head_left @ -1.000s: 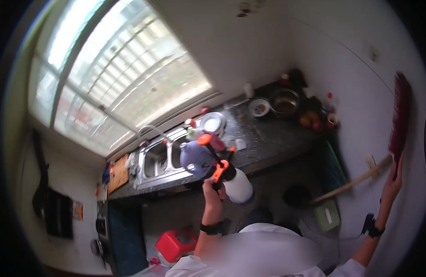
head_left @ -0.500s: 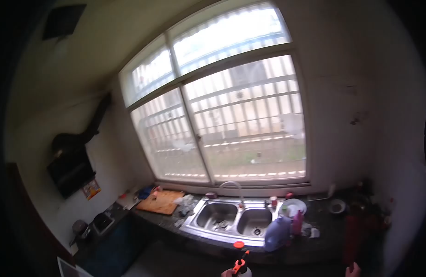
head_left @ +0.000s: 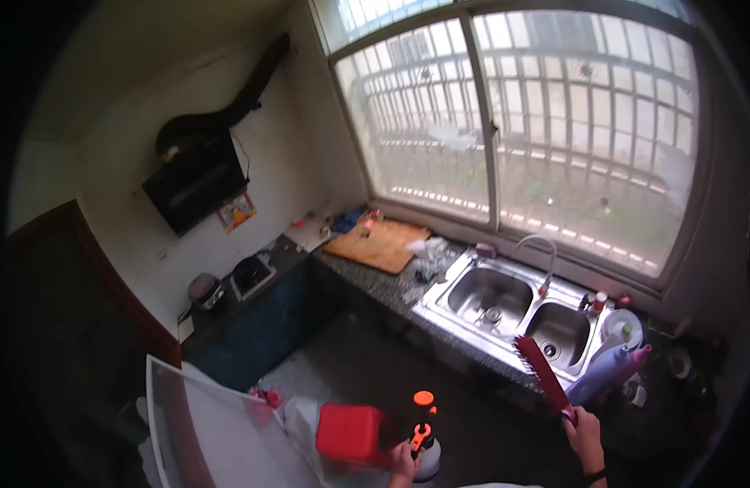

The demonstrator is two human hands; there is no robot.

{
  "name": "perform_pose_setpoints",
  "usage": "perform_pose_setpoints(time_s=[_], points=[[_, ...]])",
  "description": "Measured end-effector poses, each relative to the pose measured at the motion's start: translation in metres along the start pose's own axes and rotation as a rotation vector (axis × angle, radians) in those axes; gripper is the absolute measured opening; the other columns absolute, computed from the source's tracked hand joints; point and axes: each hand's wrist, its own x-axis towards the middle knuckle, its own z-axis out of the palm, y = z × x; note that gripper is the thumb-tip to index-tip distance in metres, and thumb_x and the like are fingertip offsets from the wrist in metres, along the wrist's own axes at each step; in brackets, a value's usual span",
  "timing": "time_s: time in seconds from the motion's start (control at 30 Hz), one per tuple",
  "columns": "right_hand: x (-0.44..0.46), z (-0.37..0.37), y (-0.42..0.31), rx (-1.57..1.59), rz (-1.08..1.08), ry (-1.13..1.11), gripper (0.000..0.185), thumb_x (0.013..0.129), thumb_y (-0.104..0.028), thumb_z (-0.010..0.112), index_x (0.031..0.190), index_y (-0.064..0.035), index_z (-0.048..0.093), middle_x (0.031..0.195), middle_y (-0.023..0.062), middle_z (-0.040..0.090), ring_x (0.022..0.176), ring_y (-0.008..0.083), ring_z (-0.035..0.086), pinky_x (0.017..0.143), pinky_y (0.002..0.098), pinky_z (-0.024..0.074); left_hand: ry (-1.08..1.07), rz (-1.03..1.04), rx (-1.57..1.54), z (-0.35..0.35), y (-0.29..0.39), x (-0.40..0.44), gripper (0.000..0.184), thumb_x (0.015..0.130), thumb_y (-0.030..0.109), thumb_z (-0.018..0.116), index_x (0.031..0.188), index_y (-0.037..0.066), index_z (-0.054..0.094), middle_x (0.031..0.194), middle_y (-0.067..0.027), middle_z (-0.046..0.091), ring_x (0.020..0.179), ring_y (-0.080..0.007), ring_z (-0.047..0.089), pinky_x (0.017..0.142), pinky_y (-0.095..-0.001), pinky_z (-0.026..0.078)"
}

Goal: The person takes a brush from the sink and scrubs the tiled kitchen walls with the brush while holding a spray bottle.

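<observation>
My left hand [head_left: 402,462] is closed round the handle of a pump spray bottle [head_left: 428,464], which has a white body and an orange and black top. In my right hand [head_left: 584,437] is a dark red long-handled brush [head_left: 544,376], raised with its bristles facing left. The brush overlaps the front edge of the steel double sink [head_left: 440,307] in view; whether it touches cannot be made out. Just beyond the brush stand a blue-purple bottle [head_left: 596,376] and a pink bottle [head_left: 637,358], both partly covered.
Left of the sink, a wooden cutting board [head_left: 379,246] and crumpled plastic [head_left: 430,254] lie on the counter. A gas stove [head_left: 251,276] and a pot [head_left: 205,290] sit farther left. On the floor side are a red container [head_left: 349,433] and a white-framed screen [head_left: 220,431].
My view has turned left and down, bringing the floor, screen and red container into sight. The brush in my right hand has come up into view; the spray bottle stays in my left.
</observation>
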Motion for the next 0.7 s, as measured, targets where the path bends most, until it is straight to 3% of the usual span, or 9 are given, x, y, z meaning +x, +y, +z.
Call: perform_pose_setpoints(time_s=[0.17, 0.33, 0.5, 0.53, 0.7], points=[[0.065, 0.066, -0.024, 0.044, -0.032, -0.126, 0.023, 0.083, -0.021, 0.07, 0.095, -0.0023, 0.063, 0.079, 0.0232, 0.064, 0.078, 0.0446, 0.062, 0.068, 0.0511, 0.0477, 0.145, -0.03, -0.034, -0.026, 0.011, 0.005, 0.029, 0.088, 0.02, 0.046, 0.092, -0.004, 0.061, 0.064, -0.008, 0.056, 0.039, -0.0105, 0.043, 0.034, -0.0252, 0.032], [0.134, 0.134, -0.015, 0.058, -0.015, -0.209, 0.024, 0.084, -0.023, 0.07, 0.094, -0.0023, 0.063, 0.08, 0.0229, 0.065, 0.078, 0.0438, 0.063, 0.069, 0.0509, 0.0481, 0.272, -0.1, 0.0, -0.03, 0.032, 0.039, 0.037, 0.088, 0.032, 0.044, 0.079, -0.002, 0.059, 0.046, -0.0025, 0.042, 0.035, -0.0119, 0.038, 0.034, -0.0258, 0.032], [0.226, 0.173, -0.014, -0.017, 0.027, -0.303, 0.025, 0.082, -0.024, 0.07, 0.089, -0.0008, 0.065, 0.077, 0.0227, 0.066, 0.077, 0.0429, 0.064, 0.069, 0.0502, 0.0495, 0.379, -0.036, -0.057, -0.019, 0.07, 0.083, 0.037, 0.087, 0.033, 0.044, 0.082, -0.001, 0.057, 0.047, -0.0015, 0.041, 0.035, -0.0121, 0.036, 0.035, -0.0267, 0.03], [0.244, 0.178, -0.015, -0.028, 0.027, -0.327, 0.023, 0.081, -0.023, 0.07, 0.087, -0.0011, 0.065, 0.077, 0.0224, 0.066, 0.076, 0.0428, 0.064, 0.069, 0.0509, 0.05, 0.383, -0.038, -0.024, -0.02, 0.077, 0.094, 0.043, 0.088, 0.042, 0.041, 0.083, 0.001, 0.055, 0.047, -0.0009, 0.038, 0.036, -0.0136, 0.035, 0.037, -0.0279, 0.03], [0.317, 0.234, 0.014, -0.033, 0.049, -0.183, 0.017, 0.078, -0.014, 0.065, 0.088, -0.0008, 0.07, 0.078, 0.0241, 0.066, 0.078, 0.0429, 0.065, 0.071, 0.0492, 0.0503, 0.407, 0.054, -0.049, -0.019, 0.111, 0.145, 0.041, 0.09, 0.039, 0.041, 0.085, 0.001, 0.056, 0.047, -0.0009, 0.04, 0.036, -0.0116, 0.036, 0.036, -0.0265, 0.03]])
